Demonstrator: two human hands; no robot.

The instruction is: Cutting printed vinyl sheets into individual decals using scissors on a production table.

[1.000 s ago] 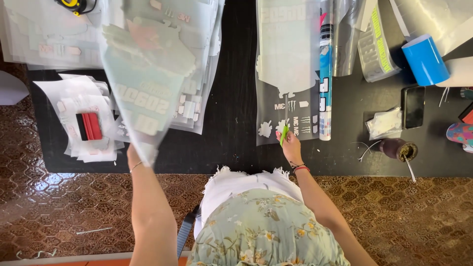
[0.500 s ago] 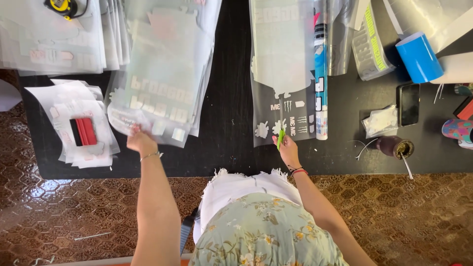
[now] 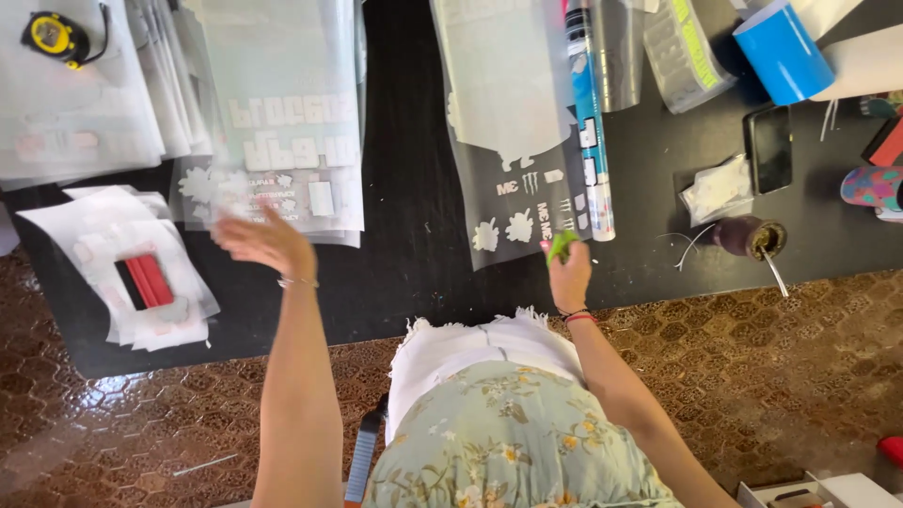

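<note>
One tape measure (image 3: 55, 36) upper left. One blue roll (image 3: 783, 49) upper right. One dark phone (image 3: 768, 148) right. Two hands: left hand (image 3: 261, 243), right hand (image 3: 569, 273). One red-and-black squeegee (image 3: 144, 282) left.

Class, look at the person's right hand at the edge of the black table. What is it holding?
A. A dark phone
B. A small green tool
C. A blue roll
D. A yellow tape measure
B: the right hand grips a small green tool at the lower edge of a clear sheet with white cut-outs, while the tape measure, blue roll and phone lie untouched elsewhere on the table.
</note>
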